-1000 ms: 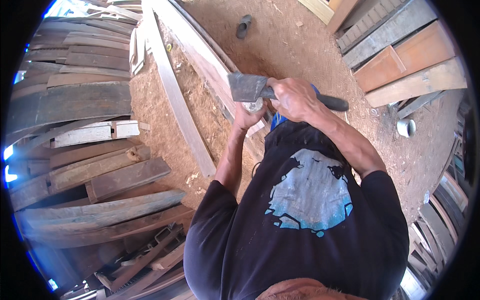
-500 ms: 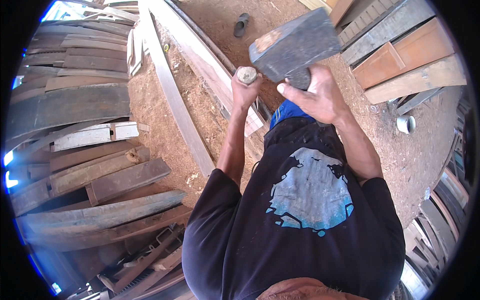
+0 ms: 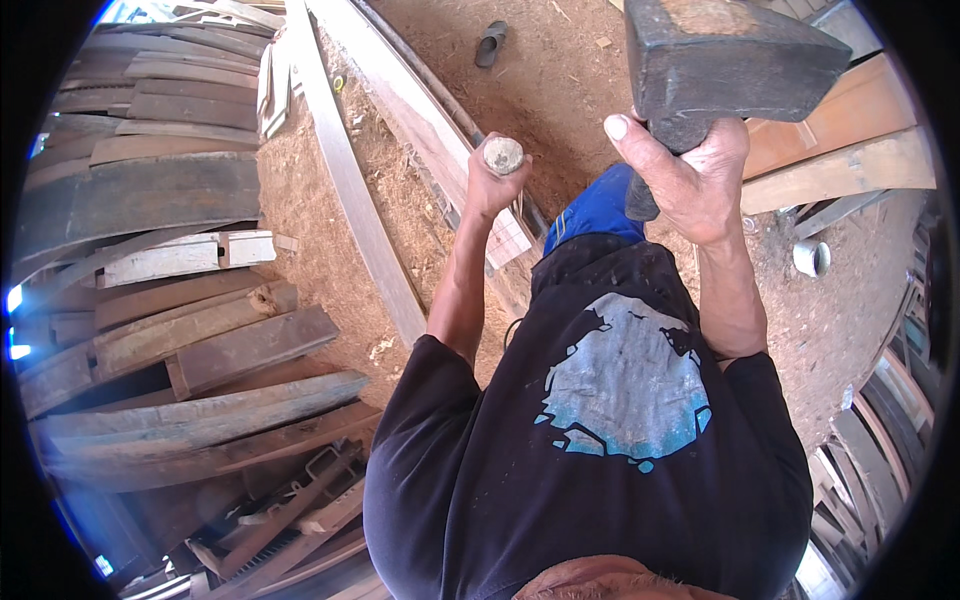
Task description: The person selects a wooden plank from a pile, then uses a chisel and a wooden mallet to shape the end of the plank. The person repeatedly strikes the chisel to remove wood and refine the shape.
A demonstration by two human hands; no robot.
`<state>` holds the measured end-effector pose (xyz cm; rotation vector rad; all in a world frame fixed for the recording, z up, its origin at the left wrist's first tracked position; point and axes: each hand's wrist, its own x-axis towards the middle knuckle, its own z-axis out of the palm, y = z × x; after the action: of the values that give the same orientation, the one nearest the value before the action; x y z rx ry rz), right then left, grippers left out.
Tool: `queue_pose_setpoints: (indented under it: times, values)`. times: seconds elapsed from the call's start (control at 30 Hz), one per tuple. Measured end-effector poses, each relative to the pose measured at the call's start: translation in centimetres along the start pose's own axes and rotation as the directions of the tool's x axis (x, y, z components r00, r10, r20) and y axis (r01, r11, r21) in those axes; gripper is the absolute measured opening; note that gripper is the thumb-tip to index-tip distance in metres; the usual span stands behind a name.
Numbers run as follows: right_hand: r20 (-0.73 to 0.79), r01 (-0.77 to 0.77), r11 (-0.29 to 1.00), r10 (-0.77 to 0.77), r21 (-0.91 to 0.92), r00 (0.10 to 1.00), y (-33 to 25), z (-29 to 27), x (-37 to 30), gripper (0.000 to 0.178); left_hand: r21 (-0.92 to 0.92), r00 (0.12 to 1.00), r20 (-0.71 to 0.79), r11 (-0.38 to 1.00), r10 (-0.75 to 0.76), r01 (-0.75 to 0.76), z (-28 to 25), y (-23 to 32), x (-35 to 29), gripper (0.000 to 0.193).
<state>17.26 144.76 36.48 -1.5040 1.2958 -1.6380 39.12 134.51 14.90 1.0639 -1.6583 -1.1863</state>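
Observation:
My right hand [image 3: 705,190] is wrapped round the handle of a big dark wooden mallet [image 3: 735,80], its blocky head raised up and to the right. The head's worn end shows a paler brown patch. In my left hand [image 3: 490,192] I grip a chisel upright, and the pale round butt of its handle [image 3: 503,155] faces up. The blade is hidden under the fist. Below that hand lies a long light timber beam [image 3: 405,85], its near end beside my blue-clad leg [image 3: 598,215]. Mallet and chisel are well apart.
A narrow plank [image 3: 350,180] lies left of the beam on sawdust-covered ground. Stacked boards [image 3: 170,190] fill the left side; wooden panels [image 3: 840,125] lean at the right. A white cylindrical container [image 3: 812,259] sits on the ground at right, and a dark sandal [image 3: 491,45] lies ahead.
The mallet has swung up and to the right, away from the chisel, and looks larger. My left hand and the chisel have hardly moved.

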Motion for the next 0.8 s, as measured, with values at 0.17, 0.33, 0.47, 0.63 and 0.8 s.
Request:
queue_pose_setpoints:
  times: [0.17, 0.33, 0.47, 0.63, 0.8]
  values:
    - [0.012, 0.135, 0.976, -0.135, -0.168, 0.991, 3.3, 3.0, -0.5, 0.012, -0.012, 1.0, 0.006, 1.0, 0.016, -0.015, -0.6, -0.2, -0.9, 0.018]
    - [0.476, 0.128, 0.711, 0.314, -0.691, 0.822, 8.5, 5.8, -2.3, 0.027, 0.132, 0.975, 0.067, 0.97, -0.213, 0.203, -0.9, 0.6, -2.4, 0.04]
    - [0.45, -0.015, 0.831, 0.316, -0.556, 0.835, 8.7, 5.1, -3.2, 0.04, 0.091, 0.962, -0.217, 0.985, 0.164, -0.147, 0.7, 0.6, -2.8, 0.035]
    - [0.291, -0.165, 0.96, 0.228, -0.226, 0.929, 5.3, 4.4, -1.8, 0.041, 0.003, 0.93, -0.367, 1.0, 0.024, -0.024, 1.2, -1.3, 1.3, 0.027]
    - [0.232, -0.114, 0.989, 0.133, -0.094, 0.964, 1.3, 2.5, -1.2, 0.028, -0.051, 0.972, -0.208, 0.993, -0.112, 0.104, -0.3, -1.8, 0.3, 0.018]
